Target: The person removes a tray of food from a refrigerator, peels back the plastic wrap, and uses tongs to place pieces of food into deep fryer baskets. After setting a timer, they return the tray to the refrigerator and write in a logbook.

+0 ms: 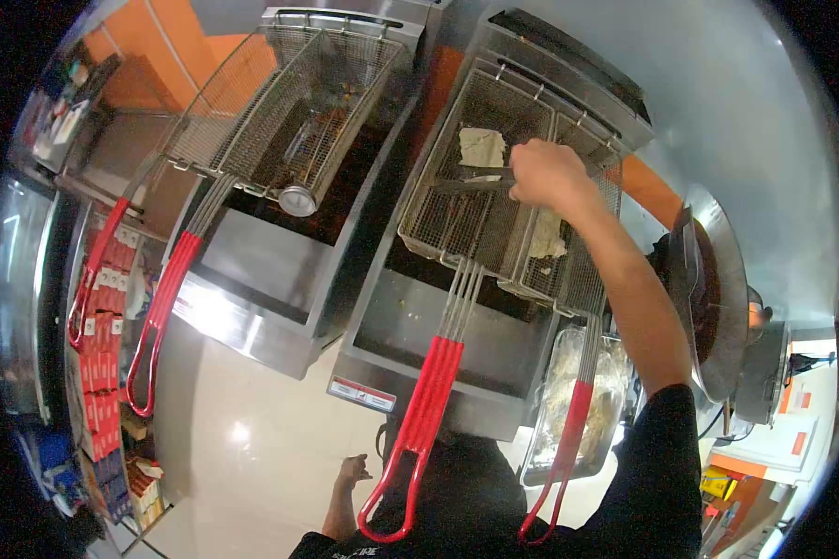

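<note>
Black sleeve (657, 466) right up close, and from it the right hand (545, 172) reaches over the nearer fryer (475, 321), fingers closed round dark tongs (485, 171)! Those tongs point left across the left wire basket (426, 224), their tips at the front edge of a pale flat piece (482, 149); whether they pinch it, I can't tell. That piece sits in the basket's rear half, towards its right edge. Next door, a second pale piece (547, 235) lies along the left edge of the right wire basket (569, 279), near its front corner. Down low, the left hand (352, 469) hangs over the floor (252, 466), fingers partly curled; I can't tell if anything's in it. Red handles (433, 373) jut forward from the baskets' front edges, one crossing a metal tray (533, 466) beside the fryer's front right corner.
</note>
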Demonstrator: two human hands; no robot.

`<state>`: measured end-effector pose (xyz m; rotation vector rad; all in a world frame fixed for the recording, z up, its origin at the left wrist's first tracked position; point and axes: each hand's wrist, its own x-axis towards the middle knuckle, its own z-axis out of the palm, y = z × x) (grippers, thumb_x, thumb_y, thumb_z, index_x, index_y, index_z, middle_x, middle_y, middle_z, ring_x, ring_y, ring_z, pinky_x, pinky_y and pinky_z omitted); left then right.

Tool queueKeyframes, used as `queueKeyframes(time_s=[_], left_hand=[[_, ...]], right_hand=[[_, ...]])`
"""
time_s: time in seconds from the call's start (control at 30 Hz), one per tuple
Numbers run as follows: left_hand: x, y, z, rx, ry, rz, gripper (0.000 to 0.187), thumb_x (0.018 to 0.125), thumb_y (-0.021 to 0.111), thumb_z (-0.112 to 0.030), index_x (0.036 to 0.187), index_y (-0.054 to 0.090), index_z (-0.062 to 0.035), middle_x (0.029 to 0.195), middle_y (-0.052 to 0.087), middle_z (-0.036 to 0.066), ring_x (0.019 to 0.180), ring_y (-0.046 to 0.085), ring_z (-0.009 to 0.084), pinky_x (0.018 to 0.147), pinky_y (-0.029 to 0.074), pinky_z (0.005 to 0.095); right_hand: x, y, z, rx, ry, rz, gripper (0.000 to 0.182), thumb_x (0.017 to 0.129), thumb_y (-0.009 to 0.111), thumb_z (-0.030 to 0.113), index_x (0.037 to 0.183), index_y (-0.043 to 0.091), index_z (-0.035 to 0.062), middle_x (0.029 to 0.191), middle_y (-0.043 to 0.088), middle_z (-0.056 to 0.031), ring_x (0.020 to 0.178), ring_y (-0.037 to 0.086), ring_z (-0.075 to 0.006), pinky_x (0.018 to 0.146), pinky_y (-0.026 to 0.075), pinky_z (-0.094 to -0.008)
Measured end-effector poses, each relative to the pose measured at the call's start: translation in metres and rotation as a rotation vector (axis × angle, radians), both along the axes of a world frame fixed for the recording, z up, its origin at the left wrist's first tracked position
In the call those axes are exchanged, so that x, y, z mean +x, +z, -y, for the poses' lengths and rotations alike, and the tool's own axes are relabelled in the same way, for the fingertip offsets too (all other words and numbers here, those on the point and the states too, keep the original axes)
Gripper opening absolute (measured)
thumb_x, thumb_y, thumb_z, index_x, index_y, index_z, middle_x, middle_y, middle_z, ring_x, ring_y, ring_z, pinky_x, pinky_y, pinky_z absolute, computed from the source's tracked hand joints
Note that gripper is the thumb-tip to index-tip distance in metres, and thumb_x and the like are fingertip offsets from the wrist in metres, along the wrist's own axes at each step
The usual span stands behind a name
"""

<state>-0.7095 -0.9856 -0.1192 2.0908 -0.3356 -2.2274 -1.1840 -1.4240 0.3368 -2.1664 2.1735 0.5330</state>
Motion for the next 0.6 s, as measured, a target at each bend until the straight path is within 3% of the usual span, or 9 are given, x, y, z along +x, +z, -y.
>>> queueKeyframes(time_s=[0.3, 0.33, 0.43, 0.6], left_hand=[[0.014, -0.007, -0.024, -0.002, -0.02, -0.02, 0.03, 0.081, 0.058, -0.021, 0.092, 0.056, 0.0065, 0.065, 0.051, 0.007, 0.05, 0.055, 0.0192, 0.049, 0.056, 0.0368], [0.014, -0.004, -0.025, 0.0, -0.026, -0.024, 0.03, 0.081, 0.058, -0.021, 0.093, 0.056, 0.0065, 0.065, 0.051, 0.007, 0.05, 0.055, 0.019, 0.049, 0.056, 0.0368], [0.015, -0.003, -0.021, 0.005, -0.04, -0.039, 0.03, 0.08, 0.059, -0.02, 0.094, 0.056, 0.0065, 0.065, 0.05, 0.006, 0.051, 0.055, 0.0186, 0.05, 0.056, 0.0368], [0.019, -0.001, -0.01, 0.015, -0.075, -0.042, 0.029, 0.08, 0.059, -0.019, 0.095, 0.056, 0.0066, 0.065, 0.05, 0.006, 0.052, 0.055, 0.018, 0.051, 0.056, 0.0367]], right_hand=[[-0.014, 0.011, 0.032, 0.024, 0.14, -0.05, 0.024, 0.068, 0.07, 0.017, 0.083, 0.064, -0.0014, 0.087, 0.064, -0.0166, 0.083, 0.062, -0.0308, 0.071, 0.052, -0.0403], [-0.005, 0.029, 0.032, 0.165, 0.065, -0.057, 0.021, 0.068, 0.068, 0.014, 0.081, 0.064, -0.0015, 0.088, 0.064, -0.0161, 0.084, 0.062, -0.0311, 0.07, 0.051, -0.041], [-0.016, 0.018, 0.031, 0.038, 0.144, -0.044, 0.023, 0.063, 0.068, 0.008, 0.086, 0.066, 0.0018, 0.092, 0.064, -0.0152, 0.089, 0.062, -0.0286, 0.073, 0.052, -0.0395], [-0.047, 0.031, 0.012, -0.027, 0.081, 0.021, 0.02, 0.072, 0.064, 0.016, 0.088, 0.066, 0.0056, 0.09, 0.064, -0.0148, 0.081, 0.062, -0.0293, 0.071, 0.05, -0.0422]])
